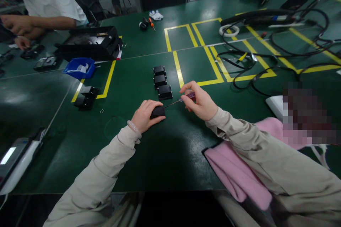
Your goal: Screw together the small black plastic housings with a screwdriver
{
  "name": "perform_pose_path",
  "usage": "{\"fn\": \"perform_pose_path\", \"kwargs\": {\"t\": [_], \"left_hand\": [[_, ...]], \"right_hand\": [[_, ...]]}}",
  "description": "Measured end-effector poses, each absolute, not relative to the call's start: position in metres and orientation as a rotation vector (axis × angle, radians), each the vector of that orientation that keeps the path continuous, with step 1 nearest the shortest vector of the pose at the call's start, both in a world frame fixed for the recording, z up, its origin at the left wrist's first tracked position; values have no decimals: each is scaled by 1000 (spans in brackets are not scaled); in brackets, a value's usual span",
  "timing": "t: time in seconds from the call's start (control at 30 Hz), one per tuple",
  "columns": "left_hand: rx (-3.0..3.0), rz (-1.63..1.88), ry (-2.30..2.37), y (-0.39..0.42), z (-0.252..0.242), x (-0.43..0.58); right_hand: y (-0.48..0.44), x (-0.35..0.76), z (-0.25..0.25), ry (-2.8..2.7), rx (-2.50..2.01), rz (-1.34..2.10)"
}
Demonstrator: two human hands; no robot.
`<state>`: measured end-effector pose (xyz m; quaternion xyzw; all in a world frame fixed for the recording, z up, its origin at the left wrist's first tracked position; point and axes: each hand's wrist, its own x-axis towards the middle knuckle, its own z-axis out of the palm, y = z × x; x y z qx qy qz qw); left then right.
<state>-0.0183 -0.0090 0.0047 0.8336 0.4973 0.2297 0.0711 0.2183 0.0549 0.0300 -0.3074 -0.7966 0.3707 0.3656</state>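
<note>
My left hand (145,115) grips a small black box (158,112) and keeps it down on the green table. In my right hand (201,103) is a screwdriver (191,95) with a dark reddish handle. Its thin shaft points left, and the tip meets the right end of the box. Just beyond, a short column of similar black boxes (160,80) stands on the table, with small shiny bits at their corners. Two more black pieces (87,97) sit to the left, with a few tiny screws (101,111) lying near them.
A blue bin (79,68) and a black tray (87,44) stand at the left, near a co-worker's hands (18,30). Black cables (255,56) sprawl at the right. Pink cloth (239,173) lies under my right forearm. An orange screwdriver (151,23) lies far back.
</note>
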Motion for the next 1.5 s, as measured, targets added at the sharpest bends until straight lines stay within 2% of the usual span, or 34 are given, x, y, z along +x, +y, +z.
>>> {"fn": "perform_pose_path", "kwargs": {"t": [0.57, 1.5], "left_hand": [[2512, 688, 1503, -9, 4, -19], [2551, 717, 1478, -9, 4, -19]], "right_hand": [[57, 218, 27, -2015, -820, 1044], [56, 218, 29, -2068, -781, 894]]}}
